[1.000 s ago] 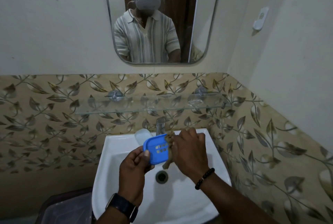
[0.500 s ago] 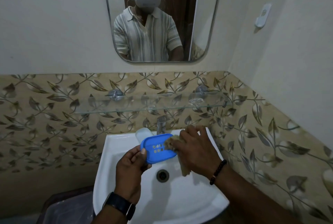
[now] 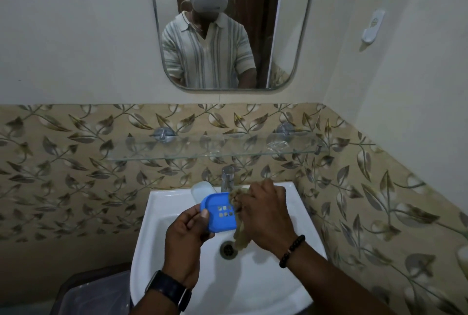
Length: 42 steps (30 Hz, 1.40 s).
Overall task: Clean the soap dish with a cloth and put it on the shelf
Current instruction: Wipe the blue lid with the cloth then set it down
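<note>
Over the white sink point(image 3: 266, 281) my left hand point(image 3: 187, 236) holds a blue soap dish point(image 3: 217, 211) by its left edge, thumb on the rim, its drain holes facing me. My right hand point(image 3: 266, 216) grips a brownish cloth point(image 3: 239, 233) and presses it against the dish's right side; the cloth's tail hangs toward the drain. A glass shelf point(image 3: 215, 149) is fixed to the tiled wall above the tap.
A chrome tap point(image 3: 227, 177) stands at the sink's back, with a pale soap bar point(image 3: 202, 189) to its left. A mirror point(image 3: 228, 23) hangs above the shelf. A clear-lidded bin point(image 3: 96, 297) sits lower left. The right wall is close.
My right hand has worked the cloth across the dish's right side while my left hand turned the dish slightly. Both stay over the sink.
</note>
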Tool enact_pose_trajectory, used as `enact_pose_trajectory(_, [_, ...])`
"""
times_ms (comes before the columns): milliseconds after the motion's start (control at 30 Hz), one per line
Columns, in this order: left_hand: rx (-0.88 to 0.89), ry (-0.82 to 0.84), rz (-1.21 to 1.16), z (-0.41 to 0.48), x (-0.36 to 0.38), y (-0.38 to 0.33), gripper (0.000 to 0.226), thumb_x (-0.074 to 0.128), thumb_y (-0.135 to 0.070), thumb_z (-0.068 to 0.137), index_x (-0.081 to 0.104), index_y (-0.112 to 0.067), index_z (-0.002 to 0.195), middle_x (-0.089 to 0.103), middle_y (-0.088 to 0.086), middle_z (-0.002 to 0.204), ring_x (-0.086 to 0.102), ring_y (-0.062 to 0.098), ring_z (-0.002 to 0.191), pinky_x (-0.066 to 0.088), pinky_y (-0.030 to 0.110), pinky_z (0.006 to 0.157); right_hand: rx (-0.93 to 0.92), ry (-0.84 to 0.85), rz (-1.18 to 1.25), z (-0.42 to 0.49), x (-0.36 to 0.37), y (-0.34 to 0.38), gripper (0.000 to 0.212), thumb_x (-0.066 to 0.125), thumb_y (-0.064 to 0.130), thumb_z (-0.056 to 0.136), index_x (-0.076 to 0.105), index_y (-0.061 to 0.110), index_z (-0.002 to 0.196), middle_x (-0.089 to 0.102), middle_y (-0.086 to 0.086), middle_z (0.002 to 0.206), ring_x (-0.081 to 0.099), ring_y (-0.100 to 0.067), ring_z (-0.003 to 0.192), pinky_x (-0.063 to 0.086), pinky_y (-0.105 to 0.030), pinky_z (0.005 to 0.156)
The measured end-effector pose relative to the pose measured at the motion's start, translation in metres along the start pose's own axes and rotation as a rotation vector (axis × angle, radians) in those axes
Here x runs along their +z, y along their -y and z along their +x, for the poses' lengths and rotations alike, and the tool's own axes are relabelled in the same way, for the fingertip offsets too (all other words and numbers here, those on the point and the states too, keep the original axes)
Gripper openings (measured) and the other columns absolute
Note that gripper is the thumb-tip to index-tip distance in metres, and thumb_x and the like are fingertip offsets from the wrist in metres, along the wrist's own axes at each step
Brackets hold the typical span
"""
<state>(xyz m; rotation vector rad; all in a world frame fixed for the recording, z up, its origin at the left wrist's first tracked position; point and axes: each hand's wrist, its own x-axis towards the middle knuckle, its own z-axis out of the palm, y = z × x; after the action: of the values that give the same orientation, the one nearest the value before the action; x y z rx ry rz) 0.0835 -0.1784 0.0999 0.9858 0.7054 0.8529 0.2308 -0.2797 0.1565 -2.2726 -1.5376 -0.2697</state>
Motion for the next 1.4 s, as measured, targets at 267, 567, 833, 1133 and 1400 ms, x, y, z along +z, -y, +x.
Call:
enact_pose_trajectory(267, [-0.08,0.006,-0.014,0.005,-0.007,-0.007,0.027,0.066,-0.022,0.091,0.071,-0.008,0.114,0.078,0.015,0.103,0.073,0.02,0.079,0.059,0.029,0.063,-0.239,0.131,0.245,-0.007,0.003,0.018,0.042,0.054,0.008,0.081,0.072,0.032,0.112,0.057,0.003,0.097,0.047,-0.024,0.101,0.035,-0.041,0.088])
enact_pose_trajectory(567, [-0.249,-0.051,-0.169,0.006,-0.009,-0.013,0.031,0.071,-0.016,0.088,0.07,-0.001,0.114,0.069,0.0,0.066,0.057,0.009,0.047,0.055,0.027,0.053,-0.36,0.037,-0.099,-0.014,0.006,-0.019,0.034,0.066,0.037,0.081,0.057,0.031,0.113,0.058,0.005,0.114,0.052,-0.02,0.112,0.036,-0.042,0.096])
enact_pose_trajectory(833, [0.303,0.149,0.57,-0.005,-0.016,-0.027,0.021,0.065,-0.033,0.093,0.073,-0.044,0.108,0.056,-0.011,0.133,0.057,0.007,0.121,0.045,0.023,0.094,-0.384,0.091,0.128,-0.01,-0.01,-0.039,0.018,0.066,0.02,0.078,0.06,0.026,0.095,0.064,0.009,0.091,0.053,-0.014,0.089,0.036,-0.035,0.077])
enact_pose_trajectory(1133, [0.381,0.313,0.616,-0.007,0.006,-0.037,0.011,0.067,-0.029,0.09,0.068,-0.021,0.082,0.068,-0.008,0.077,0.06,0.003,0.071,0.044,0.014,0.068,-0.276,-0.148,0.439,-0.007,-0.02,-0.051,0.031,0.071,-0.007,0.086,0.074,0.011,0.111,0.072,-0.001,0.109,0.062,-0.023,0.101,0.05,-0.044,0.088])
enact_pose_trajectory(1400, [0.308,0.192,0.415,-0.009,0.029,-0.033,0.016,0.065,-0.01,0.094,0.072,-0.014,0.08,0.072,0.0,0.077,0.064,0.014,0.075,0.051,0.027,0.076,-0.445,-0.443,0.259,-0.023,0.013,-0.006,0.029,0.059,0.02,0.102,0.066,0.021,0.13,0.061,0.005,0.141,0.055,-0.016,0.129,0.04,-0.039,0.105])
